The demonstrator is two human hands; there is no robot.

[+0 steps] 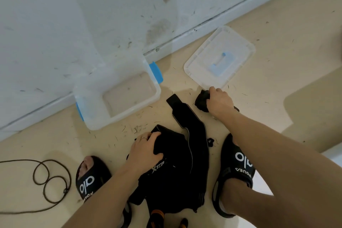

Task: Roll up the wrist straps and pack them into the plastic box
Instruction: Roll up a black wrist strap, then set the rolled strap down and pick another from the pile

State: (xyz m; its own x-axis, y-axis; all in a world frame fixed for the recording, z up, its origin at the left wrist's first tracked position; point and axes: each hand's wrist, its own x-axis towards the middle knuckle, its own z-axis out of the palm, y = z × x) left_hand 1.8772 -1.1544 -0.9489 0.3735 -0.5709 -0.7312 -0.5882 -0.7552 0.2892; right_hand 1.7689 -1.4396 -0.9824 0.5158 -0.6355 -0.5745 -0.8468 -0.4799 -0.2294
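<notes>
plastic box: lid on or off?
Off. The plastic box stands open and empty by the wall; its lid lies flat on the floor to its right.

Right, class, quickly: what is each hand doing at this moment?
Left hand: fingers grip a fold of the black strap pile on the floor.
Right hand: fingers curled round a rolled black wrist strap, beside the box lid.

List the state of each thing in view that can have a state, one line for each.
plastic box: open, no strap inside
lid: off, flat on the floor
rolled strap: bundled, gripped by right hand
flat strap: unrolled on the floor
strap pile: unrolled, gripped by left hand
cord: loosely looped
</notes>
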